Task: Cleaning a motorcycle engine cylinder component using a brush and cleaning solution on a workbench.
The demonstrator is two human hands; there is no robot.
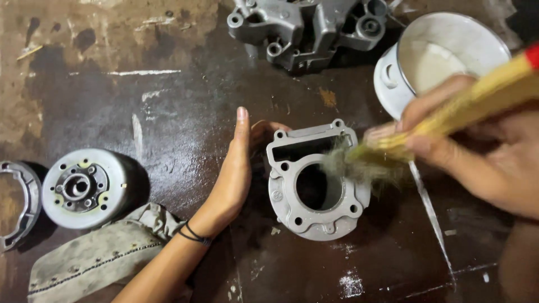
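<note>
My left hand stands on edge, fingers straight and flat, pressed against the left side of the grey metal engine cylinder to brace it; it is an open grip, closed on nothing. The cylinder lies on the dark, stained counter near the middle, its round bore facing up at me, with bolt holes at the corners and a rectangular slot along its upper edge. My right hand has its grip closed around the yellowish wooden handle of a paintbrush, thumb and fingers pinching it close to the bristles. The bristles are blurred and spread over the right rim of the bore, touching the cylinder's top face. Just behind my right hand sits a white round container holding pale liquid. At the far edge lies a grey cast engine casing. Well to the left rests a round flywheel rotor, a metal ring part beside it, and a dirty cloth under my left forearm.
</note>
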